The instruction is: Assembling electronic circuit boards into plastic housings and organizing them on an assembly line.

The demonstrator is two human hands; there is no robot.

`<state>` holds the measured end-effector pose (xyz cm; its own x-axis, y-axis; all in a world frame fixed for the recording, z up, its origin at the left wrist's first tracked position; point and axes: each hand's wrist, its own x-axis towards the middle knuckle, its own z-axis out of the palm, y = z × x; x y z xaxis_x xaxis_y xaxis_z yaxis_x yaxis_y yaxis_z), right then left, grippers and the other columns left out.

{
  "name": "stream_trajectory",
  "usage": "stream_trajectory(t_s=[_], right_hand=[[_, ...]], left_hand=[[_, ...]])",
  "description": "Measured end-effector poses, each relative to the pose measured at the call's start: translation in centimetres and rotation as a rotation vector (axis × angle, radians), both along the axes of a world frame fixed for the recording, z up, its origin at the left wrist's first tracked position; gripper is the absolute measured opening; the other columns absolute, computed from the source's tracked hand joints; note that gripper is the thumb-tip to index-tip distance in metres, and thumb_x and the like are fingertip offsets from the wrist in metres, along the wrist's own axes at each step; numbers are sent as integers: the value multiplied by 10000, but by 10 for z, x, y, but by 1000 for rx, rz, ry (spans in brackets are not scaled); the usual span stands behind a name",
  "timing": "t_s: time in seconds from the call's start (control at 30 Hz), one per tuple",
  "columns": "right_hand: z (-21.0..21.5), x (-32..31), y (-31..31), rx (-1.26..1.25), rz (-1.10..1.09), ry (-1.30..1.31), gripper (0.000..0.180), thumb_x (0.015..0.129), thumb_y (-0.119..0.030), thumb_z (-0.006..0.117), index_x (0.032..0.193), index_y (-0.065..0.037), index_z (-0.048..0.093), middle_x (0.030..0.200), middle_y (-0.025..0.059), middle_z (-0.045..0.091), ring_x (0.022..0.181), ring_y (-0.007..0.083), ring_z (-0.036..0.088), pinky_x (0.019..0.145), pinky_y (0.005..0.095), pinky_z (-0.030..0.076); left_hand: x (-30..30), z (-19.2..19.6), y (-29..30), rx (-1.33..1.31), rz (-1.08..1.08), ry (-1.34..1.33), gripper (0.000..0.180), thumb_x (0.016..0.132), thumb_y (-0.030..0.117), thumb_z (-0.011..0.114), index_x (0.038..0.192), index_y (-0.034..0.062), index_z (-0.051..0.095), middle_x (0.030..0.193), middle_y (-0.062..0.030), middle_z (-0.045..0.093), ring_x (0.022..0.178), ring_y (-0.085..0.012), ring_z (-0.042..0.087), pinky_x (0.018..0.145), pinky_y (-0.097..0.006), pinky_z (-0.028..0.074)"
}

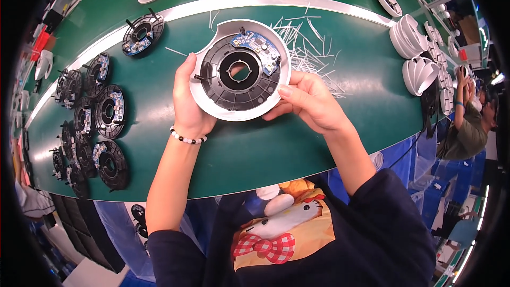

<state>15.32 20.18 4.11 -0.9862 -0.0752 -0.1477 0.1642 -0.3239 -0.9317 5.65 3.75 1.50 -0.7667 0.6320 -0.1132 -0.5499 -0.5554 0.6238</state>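
The white round housing (240, 69) with its black ring insert (236, 72) sits lifted over the green worktop (340, 101), clamped between both grips: left hand (187, 101) wrapping its left rim, right hand (308, 101) pinching the lower right edge. Best to keep it level, thumbs clear of the blue circuit board (258, 48) at the far side. Loose black rings (109, 111) lie well left.

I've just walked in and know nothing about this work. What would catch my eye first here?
At the centre, the left hand and right hand hold up a round white plastic shell with a black ring-shaped insert and a small blue circuit board inside it. More black ring-shaped parts lie along the left of the green work table, with stacked white curved shells at its right end.
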Motion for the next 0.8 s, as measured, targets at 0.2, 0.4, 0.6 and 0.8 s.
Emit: stream_trajectory(t_s=[0.2, 0.4, 0.6, 0.8], right_hand=[[-10, 3, 5, -83, -38, -47, 283, 806, -159, 559, 1003, 41, 528, 889, 131, 610, 768, 184, 615, 671, 296, 523], [1, -17, 19, -143, -39, -123, 356, 810, -158, 487, 1088, 57, 428, 925, 159, 588, 779, 227, 617, 640, 330, 545], [7, -66, 109, -302, -459, -83, 412, 817, -226, 484, 1092, 75, 431, 1020, 208, 525, 939, 299, 554, 823, 345, 485], [-27, -168, 207, -302, -900, -37, 321, 818, -106, 473, 1044, 110, 397, 970, 283, 497, 845, 398, 559, 748, 434, 513]], left_hand=[[3, 5, 5, -9, 18, 22, 472, 878, 340, 311, 1119, -44, 443, 1085, -151, 530, 1002, -235, 520, 890, -346, 404], [1, 9, -3, -89, 10, 56, 493, 891, 387, 292, 1197, 12, 384, 1189, -112, 463, 1073, -217, 463, 908, -352, 369], [1, 14, 5, -122, -49, 186, 631, 868, 488, 275, 1333, 81, 148, 1332, -176, 281, 1204, -298, 316, 916, -457, 328], [13, 13, 1, -222, -64, 244, 573, 875, 461, 275, 1301, 80, 231, 1300, -171, 338, 1161, -291, 375, 870, -428, 383]])
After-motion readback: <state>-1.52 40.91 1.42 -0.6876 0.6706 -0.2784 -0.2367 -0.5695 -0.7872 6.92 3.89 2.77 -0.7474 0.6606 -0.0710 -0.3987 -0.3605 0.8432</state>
